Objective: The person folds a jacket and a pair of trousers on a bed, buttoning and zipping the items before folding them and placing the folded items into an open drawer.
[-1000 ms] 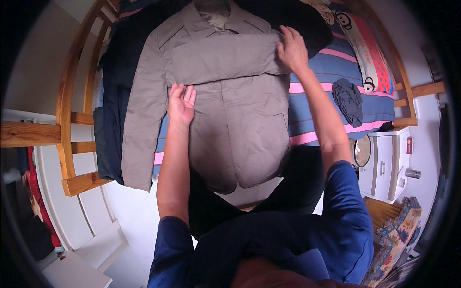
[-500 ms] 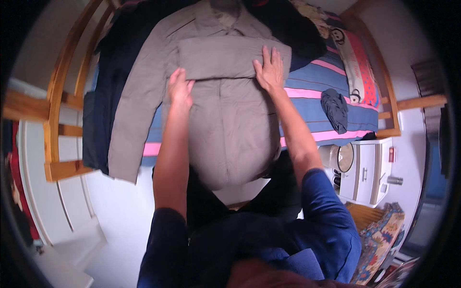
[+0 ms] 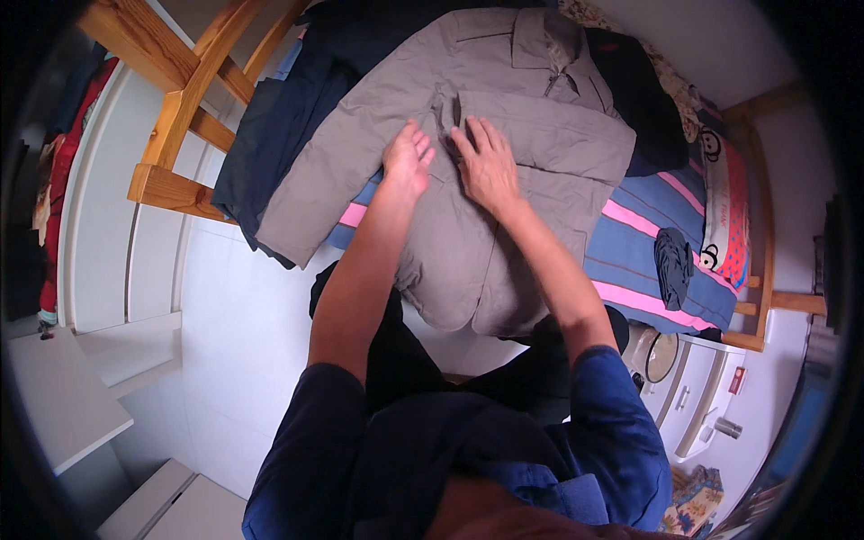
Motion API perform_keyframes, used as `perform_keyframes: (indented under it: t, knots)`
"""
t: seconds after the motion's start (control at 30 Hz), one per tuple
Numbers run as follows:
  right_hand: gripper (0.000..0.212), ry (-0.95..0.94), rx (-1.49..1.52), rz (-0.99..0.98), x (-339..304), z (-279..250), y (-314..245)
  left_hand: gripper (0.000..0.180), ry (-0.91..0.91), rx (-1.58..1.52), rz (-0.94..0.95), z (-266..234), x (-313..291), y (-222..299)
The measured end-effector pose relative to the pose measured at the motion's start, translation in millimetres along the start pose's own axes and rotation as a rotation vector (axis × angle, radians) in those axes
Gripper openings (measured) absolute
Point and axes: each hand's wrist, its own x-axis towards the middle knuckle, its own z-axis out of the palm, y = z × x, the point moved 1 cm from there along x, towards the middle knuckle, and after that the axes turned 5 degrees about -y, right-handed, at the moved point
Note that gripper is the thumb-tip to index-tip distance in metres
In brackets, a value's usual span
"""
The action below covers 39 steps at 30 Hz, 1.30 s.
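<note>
A grey-beige jacket (image 3: pixel 468 243) lies spread on the bed with its collar at the far side. One sleeve (image 3: pixel 549 130) is folded across the chest, and the other sleeve (image 3: pixel 333 166) stretches out toward the near left. My right hand (image 3: pixel 489 171) rests on the jacket by the cuff end of the folded sleeve, fingers extended. To its left, my left hand (image 3: pixel 408 160) is over the gap between the outstretched sleeve and the jacket body, its fingers slightly bent and nothing visible in them. The jacket's lower hem hangs over the bed's near edge, by my knees.
Dark clothes (image 3: pixel 288 135) are piled at the left of the bed. On the striped bedspread (image 3: pixel 648 225) lie a dark bundled cloth (image 3: pixel 673 268) and a red-and-white pillow (image 3: pixel 725 211). A wooden bed rail (image 3: pixel 180 135) rises at the left; a white cabinet (image 3: pixel 693 387) stands at the right.
The view has turned left, so the bed appears shifted right. My right hand has come off the upper folded sleeve to its cuff end, closer to my left hand. The left hand has left the cuff.
</note>
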Motion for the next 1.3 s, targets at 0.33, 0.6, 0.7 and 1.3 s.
perform_keyframes:
  t: [0.33,0.6,0.7,1.3]
  knots:
    - [0.063,0.144,-0.152,0.222,38.2,5.8,75.6,0.091,0.395,-0.036,-0.242,-108.8,-47.0,26.8]
    - [0.075,0.009,-0.16,0.166,23.7,-1.3,62.7,0.076,0.558,0.02,-0.136,-156.8,-94.0,8.3]
    - [0.073,0.023,-0.118,0.152,14.8,-16.6,53.9,0.061,0.606,-0.098,0.087,-169.7,-88.3,14.0]
    - [0.045,-0.058,-0.248,0.151,-25.3,10.4,93.8,0.032,0.02,0.603,1.062,24.8,-128.6,-14.7]
